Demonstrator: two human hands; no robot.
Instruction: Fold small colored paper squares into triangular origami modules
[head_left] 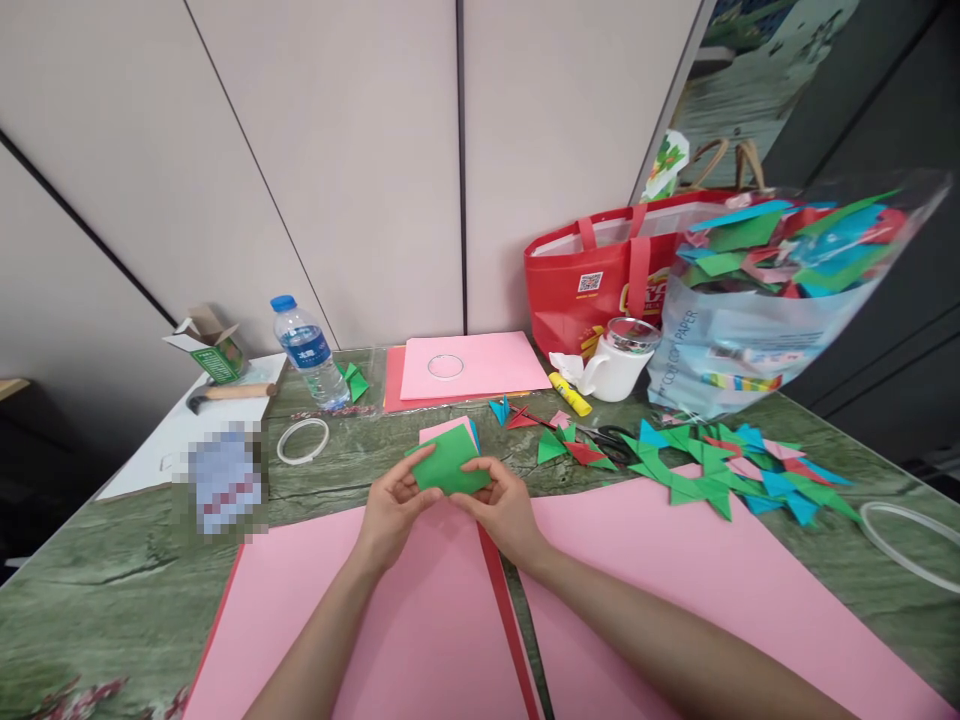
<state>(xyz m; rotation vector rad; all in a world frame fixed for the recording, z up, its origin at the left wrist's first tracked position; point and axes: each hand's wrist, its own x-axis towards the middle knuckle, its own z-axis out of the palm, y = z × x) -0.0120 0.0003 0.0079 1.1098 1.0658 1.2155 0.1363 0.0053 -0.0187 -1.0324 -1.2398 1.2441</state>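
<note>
A small green sheet of paper (453, 460) is held up between my two hands, above the table. My left hand (395, 508) pinches its left side, thumb at the lower edge and fingers behind. On the right edge, my right hand (504, 505) grips the same sheet with thumb and fingers. Just behind it lie small pink and blue paper squares (444, 429), partly covered by the green sheet. Large pink sheets (420, 630) with red ones beneath spread under my forearms.
Folded paper pieces (697, 470), scissors (611, 440) and a yellow glue stick (570, 394) lie right of my hands. Behind stand a white mug (619, 365), a red bag (562, 300) and a plastic bag of folded paper (742, 330). A water bottle (311, 355) and hammer (232, 394) are left.
</note>
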